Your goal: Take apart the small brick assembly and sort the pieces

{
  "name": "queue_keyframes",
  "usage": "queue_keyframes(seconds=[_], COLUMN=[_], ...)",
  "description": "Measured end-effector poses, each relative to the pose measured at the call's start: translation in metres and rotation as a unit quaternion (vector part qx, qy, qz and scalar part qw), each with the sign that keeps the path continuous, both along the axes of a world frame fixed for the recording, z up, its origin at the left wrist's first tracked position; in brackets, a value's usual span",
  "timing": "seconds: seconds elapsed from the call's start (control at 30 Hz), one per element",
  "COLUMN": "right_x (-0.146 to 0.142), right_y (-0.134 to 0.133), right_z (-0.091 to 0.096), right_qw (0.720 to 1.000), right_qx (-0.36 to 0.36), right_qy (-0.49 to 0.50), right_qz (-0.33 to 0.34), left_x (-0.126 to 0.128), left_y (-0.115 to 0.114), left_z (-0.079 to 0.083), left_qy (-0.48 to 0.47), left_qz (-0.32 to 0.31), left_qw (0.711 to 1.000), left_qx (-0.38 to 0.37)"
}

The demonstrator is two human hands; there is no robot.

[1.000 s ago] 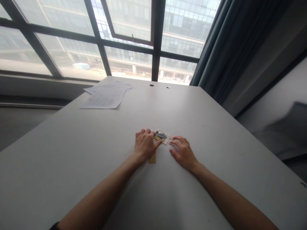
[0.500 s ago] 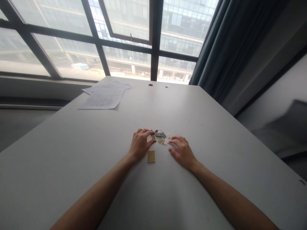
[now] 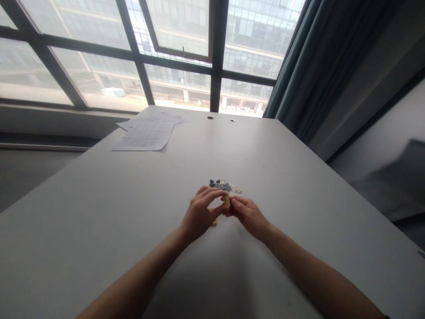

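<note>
A small tan building brick (image 3: 227, 200) is raised just above the table, with my two hands meeting at it. My left hand (image 3: 201, 212) pinches it between thumb and fingers from the left. From the right, my right hand (image 3: 249, 215) is closed on its near edge, fingertips partly hidden. Below my left thumb lies a tan studded plate (image 3: 214, 223), mostly covered by the hand. Just beyond the fingers sits a small pile of grey bricks (image 3: 224, 186), with dark pieces (image 3: 211, 182) at its left and a white studded piece (image 3: 236, 189) at its right.
The white table (image 3: 282, 177) stretches to the window. Printed paper sheets (image 3: 144, 135) lie at its far left. Two round cable holes, one of them a dark hole (image 3: 210, 118), sit near the far edge. A dark curtain (image 3: 299, 66) hangs at the right.
My left hand has carried the tan brick right and nearer to me. My right hand has come in from the loose pieces, and its spread fingers have closed on the brick.
</note>
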State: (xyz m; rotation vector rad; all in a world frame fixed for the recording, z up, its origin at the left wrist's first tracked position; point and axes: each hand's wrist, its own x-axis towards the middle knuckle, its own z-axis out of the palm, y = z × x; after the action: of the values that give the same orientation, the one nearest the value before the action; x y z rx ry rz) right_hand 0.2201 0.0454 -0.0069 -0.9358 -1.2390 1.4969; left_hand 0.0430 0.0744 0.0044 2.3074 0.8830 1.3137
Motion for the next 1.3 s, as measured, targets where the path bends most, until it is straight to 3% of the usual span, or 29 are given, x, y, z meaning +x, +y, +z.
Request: queue_keyframes(seconds=[0.1, 0.4, 0.77, 1.03, 1.3], right_x=[-0.007, -0.006, -0.007, -0.009, -0.006], right_y=[-0.004, -0.007, -0.012, -0.013, -0.016], right_z=[0.004, 0.000, -0.003, -0.006, -0.006], right_qw=[0.996, 0.994, 0.995, 0.994, 0.976], right_qx=[-0.046, -0.026, -0.040, 0.029, 0.121], right_qy=[0.070, 0.032, 0.087, 0.004, -0.133], right_qz=[0.006, -0.097, -0.042, -0.105, -0.123], left_x=[0.000, -0.005, -0.005, -0.006, -0.007], left_y=[-0.008, -0.009, -0.011, -0.012, -0.010], left_z=[0.005, -0.004, -0.004, -0.005, -0.007], left_qy=[-0.001, 0.078, 0.078, 0.124, 0.154], left_qz=[-0.012, 0.035, 0.047, 0.048, 0.052], left_qw=[1.000, 0.996, 0.995, 0.989, 0.982], left_qx=[0.003, 0.025, 0.037, 0.071, 0.096])
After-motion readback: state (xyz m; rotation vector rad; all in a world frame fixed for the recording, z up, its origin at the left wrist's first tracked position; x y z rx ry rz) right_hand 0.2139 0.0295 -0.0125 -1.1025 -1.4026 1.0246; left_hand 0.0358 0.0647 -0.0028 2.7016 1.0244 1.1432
